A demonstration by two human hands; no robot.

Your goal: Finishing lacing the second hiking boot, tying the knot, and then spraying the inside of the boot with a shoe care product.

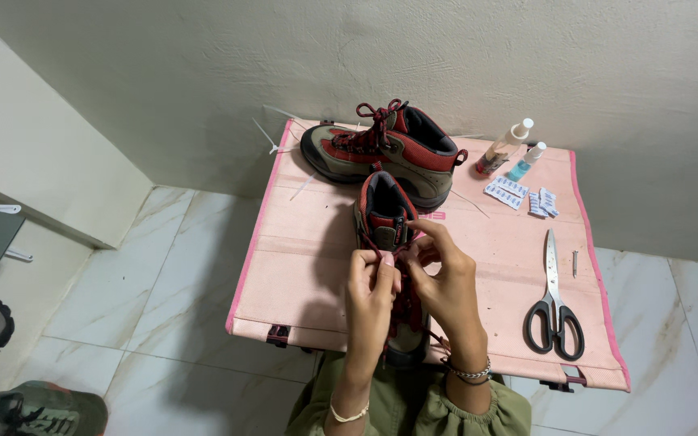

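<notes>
I see a small pink counter [300, 274] with a brighter pink edge, set against a pale wall on a white marble-tiled floor [147, 282]. At its back lies one red and grey boot [381, 149], laced, lying across the surface. A second boot [389, 242] stands in front of it, its toe at the near edge. At the back right stand two small bottles [512, 149], leaning, just beside a few white blister strips [520, 195]. Black-handled scissors [555, 303] lie along the right side, blades pointing away, with a small metal pin [575, 263] just beside them. White cable ties [270, 139] stick out at the back left corner.
</notes>
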